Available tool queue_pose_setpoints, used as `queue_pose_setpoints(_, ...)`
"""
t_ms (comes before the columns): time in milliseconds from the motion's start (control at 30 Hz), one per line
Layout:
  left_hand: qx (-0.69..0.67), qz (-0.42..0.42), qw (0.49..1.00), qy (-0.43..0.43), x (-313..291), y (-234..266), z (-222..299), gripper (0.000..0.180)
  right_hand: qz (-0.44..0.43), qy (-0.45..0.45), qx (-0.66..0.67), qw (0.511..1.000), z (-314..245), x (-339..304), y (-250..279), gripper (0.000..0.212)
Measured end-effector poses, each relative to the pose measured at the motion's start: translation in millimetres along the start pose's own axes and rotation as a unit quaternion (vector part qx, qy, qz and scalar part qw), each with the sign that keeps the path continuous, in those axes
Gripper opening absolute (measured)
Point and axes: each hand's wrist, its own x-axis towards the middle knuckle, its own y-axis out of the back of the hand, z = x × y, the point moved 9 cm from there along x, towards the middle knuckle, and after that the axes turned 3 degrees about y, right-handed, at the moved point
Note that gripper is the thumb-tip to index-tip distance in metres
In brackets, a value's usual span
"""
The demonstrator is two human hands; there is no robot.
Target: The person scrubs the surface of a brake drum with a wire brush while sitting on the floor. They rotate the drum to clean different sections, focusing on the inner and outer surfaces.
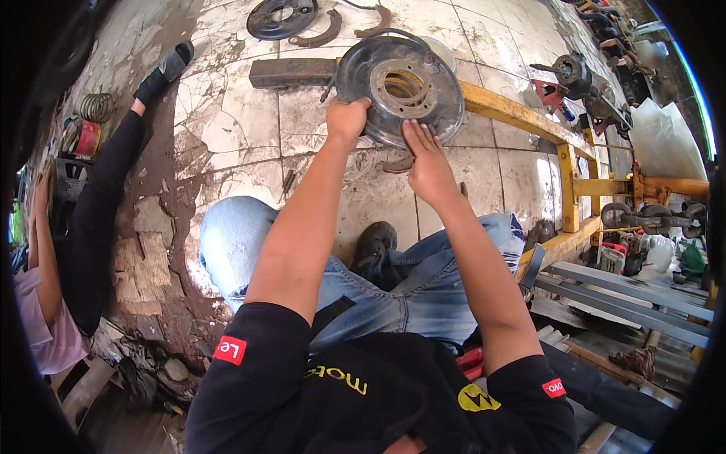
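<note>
Plate (445, 86) is steadied, I judge, by 2 hands: left hand (347, 119) curled onto its rim; right hand (429, 165) with fingers nearly straight on its face, thumb hidden, so I can't tell its grip.

This looks like a vehicle repair workshop. A yellow metal frame (514, 113) stands on cracked, stained floor tiles (227, 113). At its left end is a round, dark brake plate (365, 76); curved brake shoes (327, 35) and, farther left, a coil spring (95, 107) lie apart from it. Heavy chain (656, 219) and grey metal bars (624, 286) crowd its right end.
</note>
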Motion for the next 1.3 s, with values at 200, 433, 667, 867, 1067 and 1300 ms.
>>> queue_pose_setpoints(200, -0.065, -0.071, 0.989, 0.111, -19, -16, 1, 0.035, 0.018, -0.011, -0.053, 0.998, -12, -20, -7, 0.071)
queue_pose_setpoints(433, -0.012, 0.015, 0.996, 0.091, -3, 5, -20, 0.039, 0.008, -0.040, -0.109, 0.993, -29, 9, -21, 0.076)
queue_pose_setpoints(667, -0.021, 0.012, 0.997, 0.079, -24, -3, 2, 0.036, 0.005, -0.004, -0.106, 0.994, -30, 5, -21, 0.071)
queue_pose_setpoints(867, 0.017, 0.032, 0.996, 0.077, -18, 5, -1, 0.040, -0.059, 0.004, -0.074, 0.996, -34, 5, -18, 0.073)
queue_pose_setpoints(1067, 0.020, 0.038, 0.997, 0.068, -11, 2, -8, 0.036, -0.045, 0.020, -0.053, 0.997, -33, 7, -19, 0.073)
queue_pose_setpoints(1300, 0.020, 0.059, 0.996, 0.066, -19, 2, 1, 0.032, -0.075, -0.005, -0.058, 0.995, -33, 12, -18, 0.071)
